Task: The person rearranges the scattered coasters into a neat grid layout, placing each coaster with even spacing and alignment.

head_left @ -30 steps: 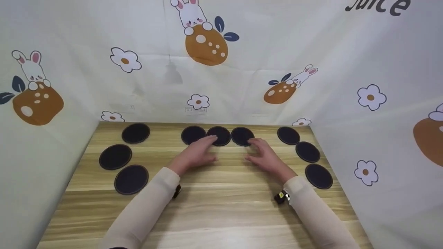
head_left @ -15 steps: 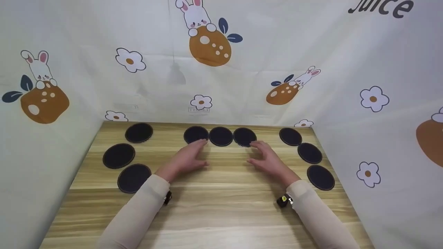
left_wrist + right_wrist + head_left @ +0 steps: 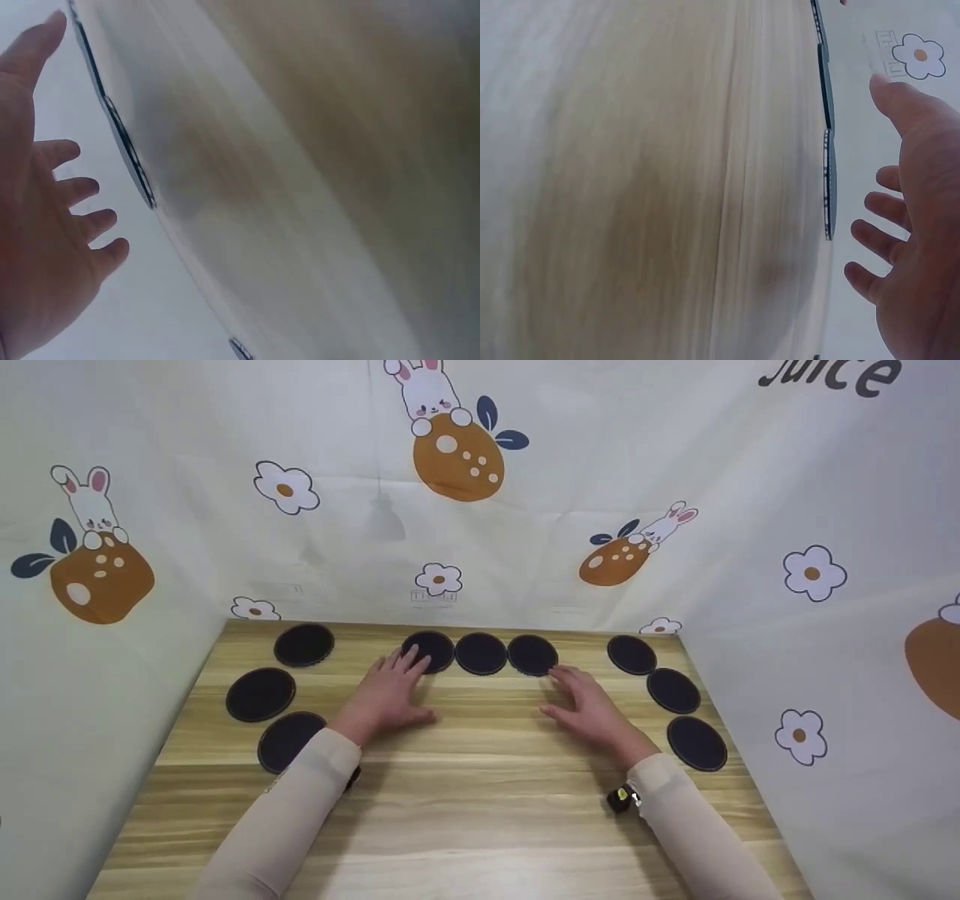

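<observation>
Three black round coasters lie in a row along the back of the table: a left one (image 3: 439,651), a middle one (image 3: 481,653) and a right one (image 3: 532,655). My left hand (image 3: 386,694) is spread, its fingertips overlapping the left coaster in the head view. Fingers of my right hand (image 3: 592,709) reach to the near edge of the right coaster, thumb held apart. Neither hand holds anything. In the left wrist view the left hand (image 3: 45,225) shows separated fingers; the right wrist view shows the right hand (image 3: 930,217) likewise, above the wood surface.
Three more black coasters (image 3: 261,694) lie on the left, the nearest partly behind the left sleeve (image 3: 300,795). Another three (image 3: 673,691) line the right edge of the wooden table (image 3: 480,810). A printed cloth (image 3: 337,547) encloses the back and sides.
My left hand has moved left, off the middle coaster to the left one, and its fingers have spread. The right hand has barely moved. The coasters lie as before; the view has shifted slightly.
</observation>
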`<action>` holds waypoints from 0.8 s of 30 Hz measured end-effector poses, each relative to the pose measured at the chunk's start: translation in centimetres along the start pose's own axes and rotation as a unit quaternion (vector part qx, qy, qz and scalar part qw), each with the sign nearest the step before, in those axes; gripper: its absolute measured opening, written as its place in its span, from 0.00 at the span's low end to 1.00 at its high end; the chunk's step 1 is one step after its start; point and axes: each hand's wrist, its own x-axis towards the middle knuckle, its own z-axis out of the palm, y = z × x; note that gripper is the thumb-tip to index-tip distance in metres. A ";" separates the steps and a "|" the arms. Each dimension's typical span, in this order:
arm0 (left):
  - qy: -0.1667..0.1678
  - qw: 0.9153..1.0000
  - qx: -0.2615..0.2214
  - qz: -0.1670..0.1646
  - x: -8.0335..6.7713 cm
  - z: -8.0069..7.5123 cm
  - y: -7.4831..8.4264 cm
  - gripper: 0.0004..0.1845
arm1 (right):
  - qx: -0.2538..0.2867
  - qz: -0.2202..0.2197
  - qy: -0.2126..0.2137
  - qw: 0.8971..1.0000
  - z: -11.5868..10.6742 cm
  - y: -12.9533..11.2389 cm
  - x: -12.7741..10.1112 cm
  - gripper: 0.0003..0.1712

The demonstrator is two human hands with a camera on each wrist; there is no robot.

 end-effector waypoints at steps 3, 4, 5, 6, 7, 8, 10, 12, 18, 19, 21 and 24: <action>-0.015 1.000 0.009 -0.009 -0.1 -0.2 -0.7 0.62 | -0.008 -0.003 0.003 1.000 -0.3 -0.1 -0.3 0.46; -0.020 1.000 0.009 -0.011 -0.2 -0.3 -0.9 0.62 | -0.007 -0.002 0.005 1.000 -0.3 -0.1 -0.4 0.46; -0.025 1.000 0.008 -0.013 -0.2 -0.3 -1.0 0.62 | -0.006 -0.001 0.006 1.000 -0.4 -0.1 -0.5 0.46; -0.031 0.999 0.009 -0.014 -0.1 -0.4 -1.2 0.63 | -0.005 -0.001 0.007 1.000 -0.4 -0.1 -0.7 0.46; -0.036 0.999 0.007 -0.013 -0.1 -0.4 -1.3 0.63 | -0.003 0.001 0.007 1.000 -0.5 -0.2 -0.8 0.46; -0.040 0.999 0.005 -0.012 -0.1 -0.5 -1.4 0.64 | -0.001 0.002 0.006 1.000 -0.5 -0.2 -1.0 0.46; -0.049 0.999 -0.004 -0.009 0.1 -0.5 -1.6 0.65 | 0.002 0.006 0.002 1.000 -0.8 -0.3 -1.3 0.46; -0.058 0.998 -0.009 -0.004 0.4 -0.5 -1.6 0.65 | 0.004 0.011 -0.002 1.000 -1.0 -0.4 -1.5 0.46; -0.080 0.997 -0.017 -0.007 0.6 -0.5 -1.8 0.66 | 0.009 0.015 0.000 1.000 -2.0 -0.3 -2.2 0.46; -0.081 0.997 -0.018 -0.008 0.6 -0.5 -1.8 0.66 | 0.010 0.014 0.004 1.000 -2.1 -0.2 -2.3 0.46; -0.082 0.996 -0.019 -0.009 0.7 -0.5 -1.7 0.66 | 0.008 0.013 0.011 1.000 -2.5 0.1 -2.7 0.46; -0.082 0.996 -0.017 -0.007 0.8 -0.3 -1.8 0.66 | 0.000 0.011 0.025 1.000 -3.3 0.7 -3.6 0.45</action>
